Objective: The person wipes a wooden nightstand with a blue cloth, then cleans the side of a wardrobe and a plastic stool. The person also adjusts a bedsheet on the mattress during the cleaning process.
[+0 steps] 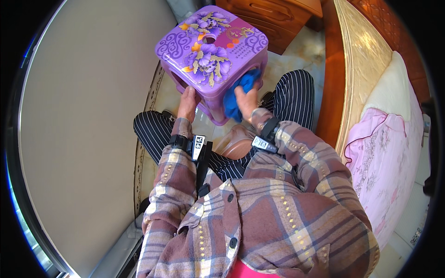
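A purple plastic stool point(208, 74) with printed flowers and a hole in its seat stands tilted in front of me, between my knees. My left hand point(188, 104) grips its near left side below the seat edge, thumb up and the other fingers hidden behind. In my right hand point(247, 100) is a blue cloth point(233, 99), bunched up against the stool's right side under the seat. Part of the cloth reaches into the side opening.
A wooden drawer cabinet point(274, 15) stands behind the stool. To the right is a bed with a wooden side rail point(330, 76) and a pink floral cover point(379, 173). A pale wall point(87, 121) rises on the left. Below my hands sits a brownish translucent plastic object point(236, 142).
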